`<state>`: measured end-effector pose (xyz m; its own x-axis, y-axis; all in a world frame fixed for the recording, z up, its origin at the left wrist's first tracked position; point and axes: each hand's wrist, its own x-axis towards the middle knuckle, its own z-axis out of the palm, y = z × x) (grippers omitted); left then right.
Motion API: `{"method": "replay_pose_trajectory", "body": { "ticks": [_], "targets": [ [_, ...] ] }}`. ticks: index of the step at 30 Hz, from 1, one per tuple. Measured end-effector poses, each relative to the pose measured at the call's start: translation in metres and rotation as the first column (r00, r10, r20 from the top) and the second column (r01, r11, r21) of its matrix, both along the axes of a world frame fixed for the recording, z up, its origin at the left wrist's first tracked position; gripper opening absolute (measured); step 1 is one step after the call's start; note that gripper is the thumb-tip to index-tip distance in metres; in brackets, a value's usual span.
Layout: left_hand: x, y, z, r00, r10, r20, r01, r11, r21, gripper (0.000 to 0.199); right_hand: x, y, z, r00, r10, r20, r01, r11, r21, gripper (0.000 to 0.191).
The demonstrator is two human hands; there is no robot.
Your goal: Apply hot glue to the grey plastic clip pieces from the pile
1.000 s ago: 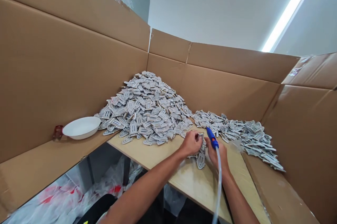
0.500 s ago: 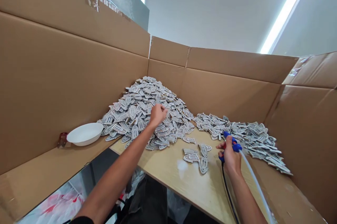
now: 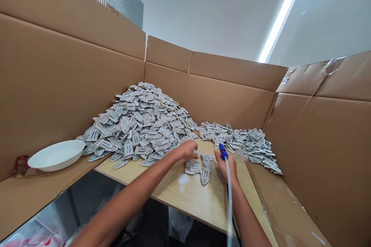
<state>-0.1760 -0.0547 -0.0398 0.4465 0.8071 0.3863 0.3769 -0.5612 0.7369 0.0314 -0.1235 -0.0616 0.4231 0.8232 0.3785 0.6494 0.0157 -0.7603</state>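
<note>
My left hand (image 3: pixel 188 150) is low over the tabletop at the near edge of the large heap of grey pieces (image 3: pixel 145 123). Its fingers are closed on a small grey arched-window-shaped piece (image 3: pixel 196 152), partly hidden by them. In my right hand (image 3: pixel 224 166) is a blue hot glue gun (image 3: pixel 223 151), pointing away from me. A long whitish glue stick (image 3: pixel 230 189) trails from its back, and a dark cord runs beside it. Between the hands lie several loose grey window pieces (image 3: pixel 205 173) in a small cluster.
A lower heap of grey pieces (image 3: pixel 246 142) lies at the back right. A white bowl (image 3: pixel 56 156) rests at the left beside a dark reddish object (image 3: pixel 21 165). Tall cardboard walls (image 3: pixel 226 96) enclose the wooden tabletop (image 3: pixel 188 196).
My left hand has come down from the big heap to the tabletop, close to the loose pieces. My right hand has turned the glue gun forward. The view has swung right.
</note>
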Motion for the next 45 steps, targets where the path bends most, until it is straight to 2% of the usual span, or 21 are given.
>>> {"method": "replay_pose_trajectory", "body": {
  "ticks": [3,6,9,11,15,18,22,25,27,30,32,34,37,40,45],
  "targets": [
    [0.006,0.001,-0.008,0.999,-0.026,-0.044,0.024,0.998,-0.051,0.03,0.005,0.001,-0.003,0.997,0.018,0.069,-0.014,0.998,-0.06,0.03],
    [0.006,0.003,-0.007,0.975,-0.109,-0.195,0.084,0.988,-0.132,0.029,0.01,0.002,-0.005,0.995,0.058,0.078,-0.048,0.992,-0.118,0.013],
    [0.006,0.001,-0.008,0.921,-0.151,-0.359,0.085,0.977,-0.195,0.031,0.011,0.001,-0.01,0.99,0.112,0.09,-0.095,0.979,-0.179,0.012],
    [0.007,-0.001,-0.011,0.922,-0.136,-0.362,0.071,0.98,-0.188,0.031,0.011,0.001,-0.012,0.984,0.147,0.098,-0.124,0.97,-0.208,0.014],
    [0.006,-0.005,-0.017,0.944,-0.184,-0.273,0.12,0.964,-0.238,0.029,0.01,0.001,-0.015,0.977,0.183,0.106,-0.158,0.965,-0.21,0.018],
    [0.005,-0.006,-0.019,0.971,-0.163,-0.176,0.1,0.941,-0.323,0.029,0.011,0.0,-0.015,0.975,0.21,0.077,-0.192,0.962,-0.193,0.019],
    [0.006,-0.009,-0.02,0.988,-0.073,0.136,0.124,0.901,-0.416,0.041,0.009,0.001,-0.012,0.97,0.242,-0.005,-0.24,0.96,-0.143,0.016],
    [0.009,-0.01,-0.017,0.931,-0.09,0.355,0.262,0.841,-0.474,0.049,0.005,0.002,-0.007,0.962,0.261,-0.085,-0.268,0.96,-0.078,0.028],
    [0.012,-0.01,-0.014,0.865,-0.096,0.493,0.38,0.768,-0.516,0.044,0.002,0.002,-0.002,0.95,0.28,-0.137,-0.287,0.958,-0.029,0.034],
    [0.018,-0.012,-0.014,0.725,-0.003,0.689,0.532,0.638,-0.557,0.034,-0.005,-0.002,0.007,0.891,0.357,-0.282,-0.351,0.934,0.075,0.038],
    [0.022,-0.014,-0.017,0.681,0.064,0.729,0.569,0.58,-0.583,0.026,-0.01,-0.005,0.011,0.832,0.413,-0.372,-0.385,0.911,0.15,0.042],
    [0.025,-0.017,-0.021,0.693,0.082,0.717,0.567,0.552,-0.611,0.021,-0.015,-0.006,0.013,0.803,0.444,-0.397,-0.398,0.896,0.196,0.045],
    [0.029,-0.021,-0.024,0.715,0.021,0.698,0.585,0.529,-0.615,0.02,-0.019,-0.006,0.013,0.808,0.469,-0.357,-0.408,0.882,0.236,0.05],
    [0.034,-0.022,-0.025,0.7,-0.041,0.713,0.627,0.515,-0.585,0.021,-0.021,-0.007,0.012,0.833,0.456,-0.312,-0.388,0.885,0.257,0.053],
    [0.041,-0.018,-0.024,0.69,0.03,0.724,0.629,0.472,-0.618,0.021,-0.02,-0.008,0.013,0.852,0.414,-0.32,-0.351,0.906,0.238,0.054]
  ]
}}
